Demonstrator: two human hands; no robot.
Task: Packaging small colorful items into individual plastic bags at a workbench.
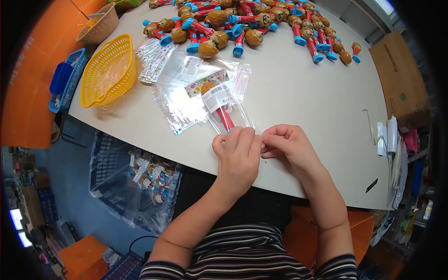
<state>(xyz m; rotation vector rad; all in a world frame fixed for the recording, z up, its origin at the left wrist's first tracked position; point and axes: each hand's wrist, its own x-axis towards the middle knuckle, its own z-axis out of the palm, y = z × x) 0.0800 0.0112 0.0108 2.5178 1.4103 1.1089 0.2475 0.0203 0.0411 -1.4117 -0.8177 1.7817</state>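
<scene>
A pale worktable (326,107) stretches across a crowded workroom, a yellow basket (131,70) at its left side. To the right of the basket and nearer the person, a brown-headed, red toy (225,119) lies inside a clear bag (240,114), its foot end toward the wearer's hands. The left hand (237,161), farther right of the basket and nearer still, bunches its fingers over the bag's near end; its thumb grip is partly hidden. Just beside it, the right hand (291,144) presses thumb and index tips together; whether film lies between them cannot be told. Loose flat bags (170,98) spread just right of the basket, a heap of toys (216,18) beyond and to its right. The thin film could crease or tear if the two hands pull unevenly, the toy could slide out should that end gape, and a stray flat bag touching this one could be dragged along.
</scene>
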